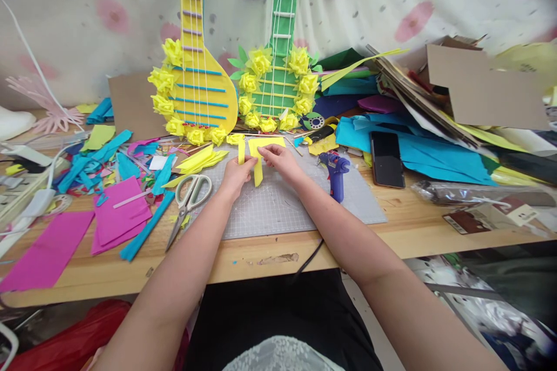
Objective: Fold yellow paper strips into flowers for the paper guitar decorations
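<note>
My left hand [238, 177] is closed in a pinch on a narrow yellow paper strip [241, 148] that stands up from the fingers. Between the hands hangs another yellow strip [258, 175], its top at the fingertips of my right hand [281, 162], which is also pinched. Whether the two strips are one folded piece is hard to make out. Just behind the fingers a flat yellow paper piece [273, 141] lies on the grey cutting mat [270, 217]. Scissors [188, 200] rest left of my left hand, and a blue glue gun [336, 174] stands right of my right hand.
A yellow paper guitar [209, 84] and a green one [282, 64], both trimmed with yellow flowers, lean at the back. Paper scraps [126, 165] and magenta sheets [122, 208] cover the left. A phone [386, 159], blue paper [439, 151] and cardboard [487, 87] lie on the right.
</note>
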The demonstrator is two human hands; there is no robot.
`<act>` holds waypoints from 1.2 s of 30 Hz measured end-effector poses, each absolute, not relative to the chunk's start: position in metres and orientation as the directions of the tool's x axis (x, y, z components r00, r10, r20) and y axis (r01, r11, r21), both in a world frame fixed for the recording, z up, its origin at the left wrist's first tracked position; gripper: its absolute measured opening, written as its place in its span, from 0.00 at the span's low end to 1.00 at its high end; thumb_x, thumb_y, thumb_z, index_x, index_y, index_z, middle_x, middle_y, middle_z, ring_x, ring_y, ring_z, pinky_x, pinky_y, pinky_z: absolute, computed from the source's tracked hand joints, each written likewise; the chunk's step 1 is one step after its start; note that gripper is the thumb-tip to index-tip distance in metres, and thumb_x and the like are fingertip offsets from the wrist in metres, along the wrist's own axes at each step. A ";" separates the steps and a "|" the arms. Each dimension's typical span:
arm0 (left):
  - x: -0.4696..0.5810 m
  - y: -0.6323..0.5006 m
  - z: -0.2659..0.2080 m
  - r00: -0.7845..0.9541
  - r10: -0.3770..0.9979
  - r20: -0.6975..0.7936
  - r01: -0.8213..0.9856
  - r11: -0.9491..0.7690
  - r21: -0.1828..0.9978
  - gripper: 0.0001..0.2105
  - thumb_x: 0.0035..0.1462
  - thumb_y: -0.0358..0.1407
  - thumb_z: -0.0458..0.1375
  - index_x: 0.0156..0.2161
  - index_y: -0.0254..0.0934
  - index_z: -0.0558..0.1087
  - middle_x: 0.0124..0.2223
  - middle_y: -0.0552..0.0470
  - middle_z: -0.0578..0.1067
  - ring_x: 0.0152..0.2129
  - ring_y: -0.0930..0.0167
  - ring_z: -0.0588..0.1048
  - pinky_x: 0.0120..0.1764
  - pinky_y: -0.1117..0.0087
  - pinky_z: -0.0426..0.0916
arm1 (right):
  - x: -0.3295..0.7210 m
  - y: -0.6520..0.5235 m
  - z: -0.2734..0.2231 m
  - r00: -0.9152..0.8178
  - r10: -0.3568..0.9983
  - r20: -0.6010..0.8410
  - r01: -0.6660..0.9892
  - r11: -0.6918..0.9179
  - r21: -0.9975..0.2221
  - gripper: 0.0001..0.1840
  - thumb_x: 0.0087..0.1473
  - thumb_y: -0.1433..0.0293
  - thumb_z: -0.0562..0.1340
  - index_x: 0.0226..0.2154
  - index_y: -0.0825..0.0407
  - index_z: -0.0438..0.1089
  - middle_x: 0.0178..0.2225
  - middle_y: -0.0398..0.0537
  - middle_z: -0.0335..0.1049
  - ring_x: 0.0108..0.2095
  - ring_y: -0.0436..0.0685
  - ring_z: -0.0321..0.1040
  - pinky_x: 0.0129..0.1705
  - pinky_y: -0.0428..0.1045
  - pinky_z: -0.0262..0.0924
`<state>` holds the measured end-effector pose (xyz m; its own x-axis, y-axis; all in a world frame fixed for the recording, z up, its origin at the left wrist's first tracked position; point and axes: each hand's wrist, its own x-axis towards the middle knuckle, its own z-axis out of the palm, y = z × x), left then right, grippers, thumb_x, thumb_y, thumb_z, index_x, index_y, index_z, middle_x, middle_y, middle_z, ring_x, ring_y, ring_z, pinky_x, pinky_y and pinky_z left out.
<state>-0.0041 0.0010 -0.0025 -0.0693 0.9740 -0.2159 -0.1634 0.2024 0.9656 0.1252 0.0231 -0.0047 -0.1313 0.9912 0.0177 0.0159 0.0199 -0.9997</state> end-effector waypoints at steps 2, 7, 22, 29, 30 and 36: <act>-0.005 0.001 -0.003 -0.025 0.975 -0.219 -0.156 0.213 0.965 0.08 0.44 0.33 0.62 0.25 0.33 0.66 0.16 0.63 0.54 0.11 0.84 0.51 0.14 0.79 0.44 | 0.126 0.024 -0.004 -0.175 0.985 -0.002 0.019 0.001 -1.000 0.19 0.36 0.55 0.66 0.22 0.53 0.65 0.19 0.38 0.61 0.20 0.44 0.54 0.25 0.44 0.53; -0.010 0.001 0.000 0.160 0.957 -0.243 -0.194 0.272 0.943 0.12 0.44 0.39 0.63 0.26 0.33 0.66 0.17 0.64 0.50 0.12 0.84 0.49 0.15 0.80 0.43 | 0.129 0.028 -0.004 -0.205 0.978 -0.046 -0.130 -0.074 -0.989 0.21 0.33 0.55 0.69 0.21 0.52 0.64 0.17 0.37 0.61 0.18 0.43 0.55 0.23 0.43 0.50; -0.016 -0.001 0.000 0.336 0.905 -0.260 -0.044 0.291 0.956 0.15 0.38 0.41 0.66 0.28 0.30 0.72 0.20 0.60 0.58 0.13 0.85 0.50 0.15 0.79 0.41 | 0.134 0.028 -0.006 -0.328 0.938 -0.116 -0.150 -0.173 -0.973 0.21 0.32 0.56 0.70 0.19 0.53 0.64 0.15 0.37 0.61 0.17 0.42 0.55 0.20 0.42 0.48; -0.018 -0.004 0.005 0.399 0.863 -0.311 -0.031 0.351 0.936 0.12 0.45 0.39 0.63 0.27 0.30 0.70 0.17 0.63 0.51 0.12 0.85 0.47 0.14 0.81 0.41 | 0.135 0.026 -0.004 -0.271 0.954 -0.126 -0.183 -0.180 -0.966 0.22 0.29 0.57 0.71 0.18 0.53 0.63 0.17 0.38 0.64 0.18 0.43 0.58 0.22 0.42 0.51; -0.018 -0.004 0.005 0.396 0.861 -0.318 -0.034 0.360 0.932 0.11 0.46 0.38 0.63 0.28 0.30 0.70 0.17 0.64 0.50 0.12 0.85 0.47 0.14 0.81 0.42 | 0.135 0.026 -0.003 -0.264 0.955 -0.133 -0.187 -0.186 -0.965 0.22 0.29 0.57 0.72 0.18 0.53 0.63 0.17 0.38 0.64 0.18 0.42 0.58 0.22 0.42 0.51; -0.021 0.000 0.002 0.460 0.831 -0.314 -0.159 0.425 0.891 0.13 0.48 0.41 0.62 0.29 0.31 0.68 0.17 0.64 0.49 0.11 0.85 0.48 0.14 0.83 0.44 | 0.138 0.027 -0.002 -0.227 0.963 -0.147 -0.193 -0.193 -0.962 0.23 0.27 0.56 0.72 0.20 0.53 0.64 0.20 0.39 0.66 0.19 0.43 0.59 0.22 0.42 0.51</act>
<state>-0.0209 -0.0001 0.0024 0.4599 0.8307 -0.3138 -0.1592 0.4249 0.8911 0.1378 0.0269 -0.0019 -0.2275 0.9626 -0.1474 -0.1928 -0.1929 -0.9621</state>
